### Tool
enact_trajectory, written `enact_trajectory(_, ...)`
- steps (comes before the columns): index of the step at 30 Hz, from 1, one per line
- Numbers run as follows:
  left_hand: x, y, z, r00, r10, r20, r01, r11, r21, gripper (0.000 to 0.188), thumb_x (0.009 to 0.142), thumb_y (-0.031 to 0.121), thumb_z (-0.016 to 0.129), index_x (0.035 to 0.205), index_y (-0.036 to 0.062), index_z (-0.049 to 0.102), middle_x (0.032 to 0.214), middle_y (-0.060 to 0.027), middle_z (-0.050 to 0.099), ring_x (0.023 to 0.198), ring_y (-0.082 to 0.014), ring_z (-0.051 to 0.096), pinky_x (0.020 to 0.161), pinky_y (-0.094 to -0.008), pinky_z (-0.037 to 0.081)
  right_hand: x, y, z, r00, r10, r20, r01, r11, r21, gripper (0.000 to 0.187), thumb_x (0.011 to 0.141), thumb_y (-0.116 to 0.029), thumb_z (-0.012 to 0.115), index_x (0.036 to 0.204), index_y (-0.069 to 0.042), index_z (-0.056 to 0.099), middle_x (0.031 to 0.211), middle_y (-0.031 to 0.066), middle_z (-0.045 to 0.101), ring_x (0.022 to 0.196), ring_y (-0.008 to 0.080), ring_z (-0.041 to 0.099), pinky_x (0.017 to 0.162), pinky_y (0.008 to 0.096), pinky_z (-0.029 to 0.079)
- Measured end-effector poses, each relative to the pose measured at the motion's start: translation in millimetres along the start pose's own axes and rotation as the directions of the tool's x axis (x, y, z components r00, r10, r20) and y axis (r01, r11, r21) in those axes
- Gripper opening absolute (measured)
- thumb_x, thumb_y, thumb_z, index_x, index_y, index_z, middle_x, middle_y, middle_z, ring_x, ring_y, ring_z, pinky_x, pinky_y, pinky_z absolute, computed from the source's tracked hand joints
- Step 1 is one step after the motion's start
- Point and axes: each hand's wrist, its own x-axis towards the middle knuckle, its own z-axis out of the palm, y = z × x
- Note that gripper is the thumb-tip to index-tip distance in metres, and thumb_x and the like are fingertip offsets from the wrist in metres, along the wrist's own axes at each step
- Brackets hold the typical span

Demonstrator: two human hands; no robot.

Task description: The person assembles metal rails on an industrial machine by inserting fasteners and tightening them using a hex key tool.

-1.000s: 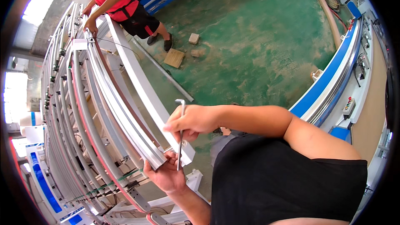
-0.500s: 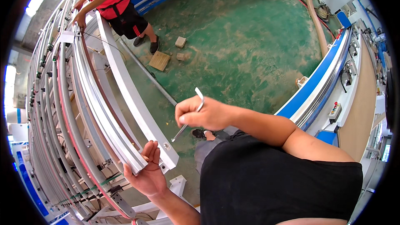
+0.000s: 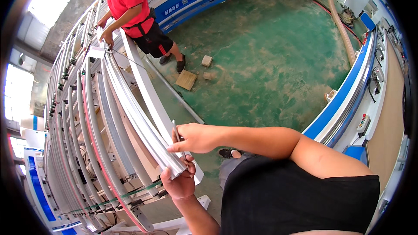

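My left hand point(image 3: 179, 185) is closed around the near end of a long silver metal profile point(image 3: 150, 141), thumb on one side and fingers on the other. Just above it, my right hand point(image 3: 193, 138) grips a thin metal wrench point(image 3: 175, 131) upright against the profile's side. Fingers hide most of the wrench, and its lower end cannot be made out. The profile runs away to the far left, where a co-worker's hands point(image 3: 106, 37) rest at its other end.
A white beam point(image 3: 150, 90) lies beside the profile, and a rack of grey rails point(image 3: 93, 122) fills the left. The co-worker in a red shirt point(image 3: 127, 0) stands at far left. Wooden blocks point(image 3: 186, 80) lie on the green floor. A blue-and-white machine point(image 3: 335, 91) stands right.
My right hand has come down and left with the wrench to the profile's end. My left hand has closed around that end. The whole view has shifted, bringing more of the co-worker into sight.
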Motion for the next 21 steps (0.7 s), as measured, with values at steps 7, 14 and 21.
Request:
enact_trajectory(7,-0.1,8.8,15.5,0.977,0.013,0.212,-0.002,0.999,-0.051,0.052,0.087,0.043,0.051,0.091,-0.0082,0.060,0.087,-0.0175,0.059,0.059,-0.0138,0.045,0.052,-0.0239,0.035,-38.6,25.9,-23.3,0.995,-0.054,-0.088,0.072,0.973,0.217,0.040,0.088,-0.003,0.042,0.126,0.009,0.050,0.098,0.0184,0.065,0.086,0.0228,0.065,0.080,0.0321,0.051)
enact_trajectory(14,-14.2,31.8,46.9,0.960,0.100,0.260,-0.105,0.994,0.004,0.062,0.091,0.055,0.045,0.089,-0.0044,0.061,0.074,-0.0138,0.057,0.044,-0.0111,0.033,0.044,-0.0236,0.027,-87.8,-12.3,-13.7,0.957,-0.218,-0.190,0.281,0.859,0.428,0.030,0.097,-0.008,0.049,0.121,0.009,0.044,0.078,0.0175,0.066,0.065,0.0210,0.068,0.059,0.0310,0.053)
enact_trajectory(21,-16.3,41.0,67.7,0.970,0.174,0.168,-0.186,0.981,0.055,0.059,0.096,0.057,0.038,0.122,0.0062,0.052,0.073,-0.0142,0.057,0.042,-0.0107,0.031,0.040,-0.0250,0.028,-92.3,-20.7,-2.1,0.873,-0.429,-0.231,0.483,0.826,0.290,0.020,0.092,-0.009,0.062,0.107,0.003,0.055,0.077,0.0110,0.068,0.062,0.0168,0.068,0.058,0.0269,0.053)
